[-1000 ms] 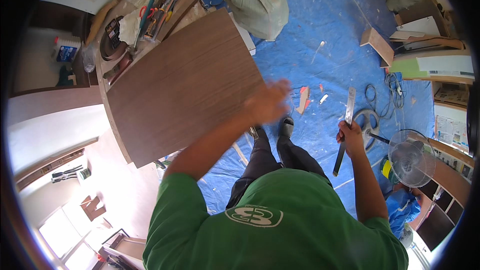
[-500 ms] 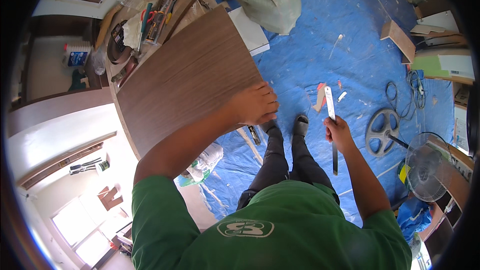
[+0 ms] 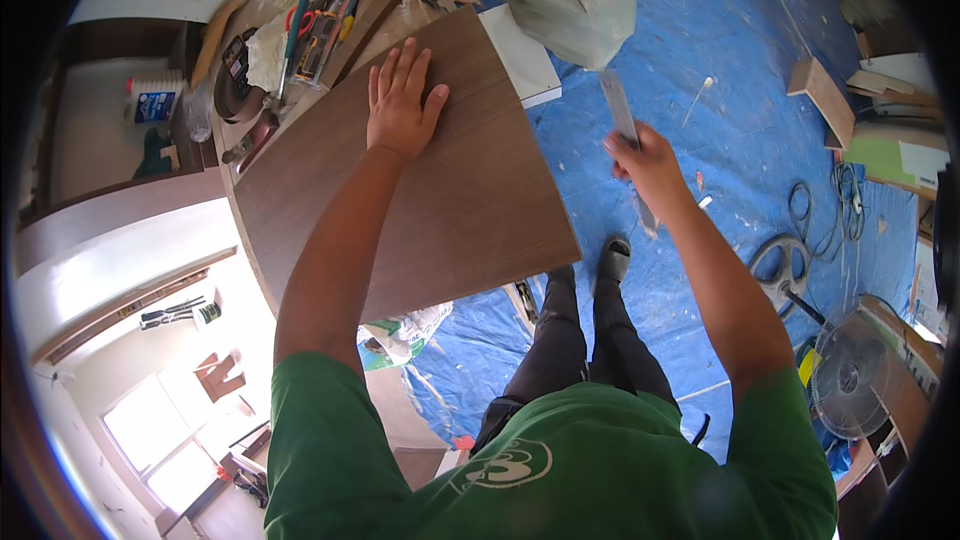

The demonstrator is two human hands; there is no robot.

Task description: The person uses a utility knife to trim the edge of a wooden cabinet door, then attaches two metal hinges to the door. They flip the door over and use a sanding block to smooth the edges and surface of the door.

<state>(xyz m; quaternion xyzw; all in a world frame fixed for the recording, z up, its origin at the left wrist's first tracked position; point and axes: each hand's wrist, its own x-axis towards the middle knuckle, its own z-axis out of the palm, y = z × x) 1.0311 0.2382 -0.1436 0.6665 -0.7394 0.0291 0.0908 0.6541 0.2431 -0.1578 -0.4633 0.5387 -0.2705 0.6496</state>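
Observation:
A brown wood-grain board (image 3: 440, 205) lies at an angle on the cluttered worktop at left, its near right corner jutting over the floor. My left hand (image 3: 398, 105) rests palm down on the board's far part, with fingers spread. To the right of the board, my right hand (image 3: 645, 160) grips a long flat grey metal strip (image 3: 617, 100) around its middle. The strip is held in the air over the blue sheet, apart from the board, one end pointing away from me. Its exact kind cannot be made out.
Beyond the board lie red-handled scissors (image 3: 300, 15), other hand tools and a dark wooden strip (image 3: 385, 5). A pale sack (image 3: 570, 0) stands on the blue floor sheet (image 3: 690, 30). On the right are a spoked wheel (image 3: 775, 270), cables and a fan (image 3: 850, 375).
My left hand has gone from the board's near right edge to its far part and spread flat. My right hand has carried the metal strip away from me and slightly left. The view has shifted.

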